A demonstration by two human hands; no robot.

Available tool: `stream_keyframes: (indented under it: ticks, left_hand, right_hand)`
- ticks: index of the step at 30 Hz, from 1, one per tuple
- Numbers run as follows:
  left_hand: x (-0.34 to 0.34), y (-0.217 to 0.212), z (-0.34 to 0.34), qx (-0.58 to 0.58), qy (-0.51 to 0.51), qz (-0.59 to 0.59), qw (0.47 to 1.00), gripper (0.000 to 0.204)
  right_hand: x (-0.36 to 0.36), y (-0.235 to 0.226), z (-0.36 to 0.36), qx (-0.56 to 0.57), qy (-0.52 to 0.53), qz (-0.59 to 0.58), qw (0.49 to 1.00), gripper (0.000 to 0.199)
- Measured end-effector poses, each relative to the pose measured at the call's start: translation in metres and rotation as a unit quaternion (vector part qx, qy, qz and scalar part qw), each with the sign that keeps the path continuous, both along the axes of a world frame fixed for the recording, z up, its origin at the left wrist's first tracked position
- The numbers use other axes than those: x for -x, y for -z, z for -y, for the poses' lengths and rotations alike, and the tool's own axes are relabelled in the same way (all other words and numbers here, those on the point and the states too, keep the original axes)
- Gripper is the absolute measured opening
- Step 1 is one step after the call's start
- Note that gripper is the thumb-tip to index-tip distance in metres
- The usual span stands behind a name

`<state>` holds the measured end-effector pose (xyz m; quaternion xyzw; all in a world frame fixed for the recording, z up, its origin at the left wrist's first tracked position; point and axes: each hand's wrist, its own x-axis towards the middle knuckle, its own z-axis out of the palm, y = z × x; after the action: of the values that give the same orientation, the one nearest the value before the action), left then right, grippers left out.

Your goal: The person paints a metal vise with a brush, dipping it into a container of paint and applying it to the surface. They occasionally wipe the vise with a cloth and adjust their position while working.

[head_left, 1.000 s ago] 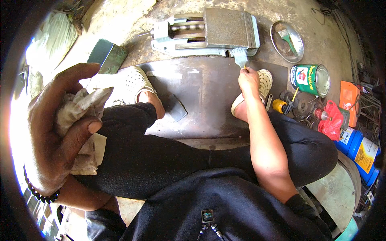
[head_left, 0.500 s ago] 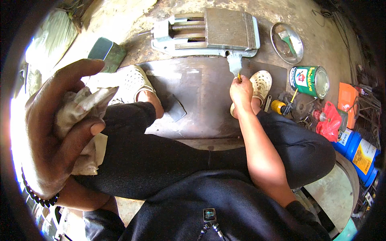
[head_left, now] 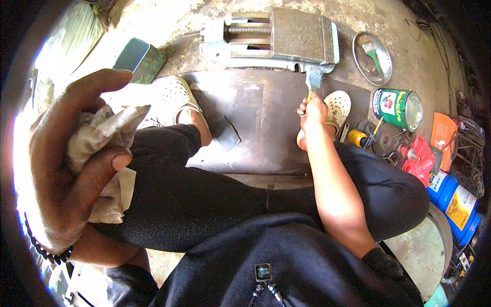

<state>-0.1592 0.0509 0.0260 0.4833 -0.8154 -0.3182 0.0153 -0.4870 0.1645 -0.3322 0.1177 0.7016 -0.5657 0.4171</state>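
Observation:
My right hand point(head_left: 313, 113) is closed round the yellowish handle of a paintbrush point(head_left: 315, 78). The brush's pale blue-grey bristles touch the lower front edge of a machine vise point(head_left: 302, 38), near its right end. The vise has a bare brown metal jaw block, a threaded screw and pale blue painted sides. Close to the camera on the left, my left hand point(head_left: 56, 158) is curled round a crumpled, stained whitish rag point(head_left: 105, 138). A dark bead bracelet circles that wrist.
Right of the vise lies a round metal dish point(head_left: 384, 75) with a green brush in it. Nearer stand a green paint can point(head_left: 413, 110), a red plastic bag point(head_left: 420, 162) and a blue bucket point(head_left: 463, 233). A dark green container point(head_left: 148, 64) sits left, and a dark sheet point(head_left: 255, 120) lies between my feet.
My right hand and the paintbrush have shifted slightly right along the vise's front edge, and the wrist has turned. The left hand keeps hold of the rag. The whole view has shifted a little.

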Motion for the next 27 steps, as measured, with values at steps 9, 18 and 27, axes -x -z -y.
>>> stream_keyframes:
  ticks: [9,18,27]
  left_hand:
    - [-0.001,0.001,-0.007,-0.049,-0.083,-0.007,0.995,0.081]
    - [-0.019,0.003,-0.003,-0.017,-0.026,-0.011,0.999,0.078]
    - [-0.007,-0.004,-0.007,-0.076,-0.073,0.021,0.994,0.077]
  right_hand:
    - [-0.005,0.001,0.018,0.057,0.043,0.023,0.997,0.016]
    - [-0.044,-0.008,0.023,0.08,-0.063,0.008,0.995,0.019]
    - [-0.072,-0.006,0.025,0.068,-0.237,0.029,0.969,0.029]
